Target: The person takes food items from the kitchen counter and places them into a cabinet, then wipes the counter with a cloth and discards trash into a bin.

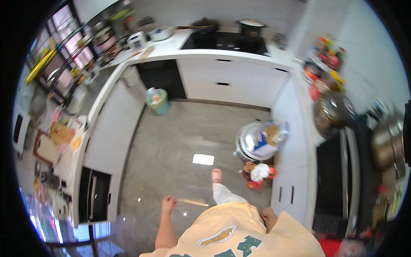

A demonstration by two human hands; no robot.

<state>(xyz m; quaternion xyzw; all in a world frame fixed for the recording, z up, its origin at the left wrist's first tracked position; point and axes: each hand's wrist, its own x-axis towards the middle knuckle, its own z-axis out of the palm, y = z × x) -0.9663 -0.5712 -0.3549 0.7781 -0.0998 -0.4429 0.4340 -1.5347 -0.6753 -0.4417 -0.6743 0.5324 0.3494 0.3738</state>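
My left hand (169,204) hangs over the grey tiled floor (167,138), fingers loosely curled, with nothing visible in it. Close to my right side, my right hand (269,213) hangs by the white cabinet doors (285,196). The shirt partly covers that hand, and its fingers are hard to make out. One foot in a pink slipper (217,175) is stretched forward on the floor. Beyond it, near the right-hand cabinets, sits a large silver metal pot (245,141). A blue-and-white carton (268,139) rests on top of it.
Several plastic bags (260,173) lie beside the pot. A green trash bin (157,101) stands at the far left corner. Ahead are a black cooktop (224,43) and a dark lidded pot (251,29). A built-in oven (94,194) is left; a black appliance (330,180) is right.
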